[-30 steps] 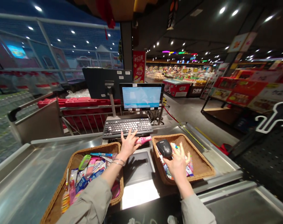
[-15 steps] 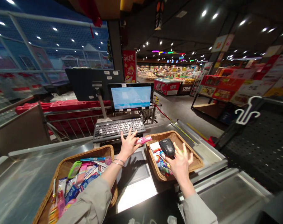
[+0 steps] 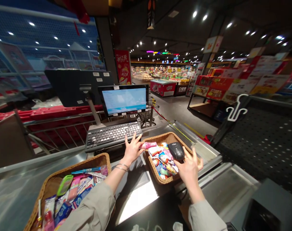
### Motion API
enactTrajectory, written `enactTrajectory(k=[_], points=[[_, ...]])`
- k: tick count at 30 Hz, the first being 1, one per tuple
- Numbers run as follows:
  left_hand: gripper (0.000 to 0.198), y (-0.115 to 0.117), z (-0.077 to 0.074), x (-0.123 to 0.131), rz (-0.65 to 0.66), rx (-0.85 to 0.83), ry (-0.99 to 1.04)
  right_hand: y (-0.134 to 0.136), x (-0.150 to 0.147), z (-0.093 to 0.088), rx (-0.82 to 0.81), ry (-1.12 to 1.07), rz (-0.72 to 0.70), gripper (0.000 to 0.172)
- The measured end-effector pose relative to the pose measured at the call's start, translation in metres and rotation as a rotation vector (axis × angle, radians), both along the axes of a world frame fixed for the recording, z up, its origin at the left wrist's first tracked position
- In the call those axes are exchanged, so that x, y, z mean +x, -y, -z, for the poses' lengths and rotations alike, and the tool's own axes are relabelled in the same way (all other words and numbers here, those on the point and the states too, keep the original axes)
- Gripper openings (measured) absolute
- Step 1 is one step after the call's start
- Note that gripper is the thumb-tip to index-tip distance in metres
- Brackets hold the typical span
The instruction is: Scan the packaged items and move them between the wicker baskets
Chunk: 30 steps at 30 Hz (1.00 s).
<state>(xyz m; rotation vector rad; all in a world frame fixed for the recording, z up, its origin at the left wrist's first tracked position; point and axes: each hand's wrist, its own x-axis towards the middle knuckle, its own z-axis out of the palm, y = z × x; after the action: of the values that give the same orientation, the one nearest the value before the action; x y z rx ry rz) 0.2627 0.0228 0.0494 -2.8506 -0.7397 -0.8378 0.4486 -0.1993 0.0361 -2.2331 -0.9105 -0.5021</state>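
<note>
My left hand [image 3: 132, 149], a bracelet at its wrist, pinches a small pink tube-shaped item [image 3: 149, 145] over the left rim of the right wicker basket [image 3: 153, 170]. Its other fingers are spread near the right end of the keyboard [image 3: 112, 135]. My right hand [image 3: 190, 165] grips a black handheld barcode scanner [image 3: 176, 150] above that basket; the scanner's handle is hidden by the hand. Several small colourful packets [image 3: 163, 158] lie in the right basket. In the left wicker basket [image 3: 46, 186] are more packets, a green case [image 3: 65, 185] and blue pen-like items, partly behind my left sleeve.
Beyond the keyboard stands a lit monitor [image 3: 124, 100], with a second screen [image 3: 75, 87] turned away beside it. A metal counter [image 3: 11, 186] runs to the left. On the right are a black perforated panel [image 3: 256, 138] and a white hook [image 3: 237, 109].
The view has turned to the right. The scanner and my right hand have shifted rightward relative to the right basket, exposing more packets. The pink item now sits at the basket's left rim.
</note>
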Motion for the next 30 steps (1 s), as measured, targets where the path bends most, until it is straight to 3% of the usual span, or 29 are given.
enactTrajectory(k=[9, 14, 21, 30], points=[[0.040, 0.017, 0.013, 0.035, 0.067, 0.027, -0.019, 0.008, 0.006, 0.003, 0.026, 0.004, 0.051, 0.035], [0.051, 0.025, 0.014, 0.043, 0.011, 0.012, -0.047, 0.009, 0.006, 0.002, 0.014, -0.005, 0.057, 0.035], [0.048, 0.016, 0.014, 0.019, -0.069, -0.029, -0.015, -0.002, 0.001, 0.003, -0.010, -0.019, 0.015, 0.039], [0.045, 0.009, 0.020, -0.027, -0.206, -0.049, 0.011, -0.036, -0.021, 0.003, 0.016, -0.029, -0.119, 0.045]])
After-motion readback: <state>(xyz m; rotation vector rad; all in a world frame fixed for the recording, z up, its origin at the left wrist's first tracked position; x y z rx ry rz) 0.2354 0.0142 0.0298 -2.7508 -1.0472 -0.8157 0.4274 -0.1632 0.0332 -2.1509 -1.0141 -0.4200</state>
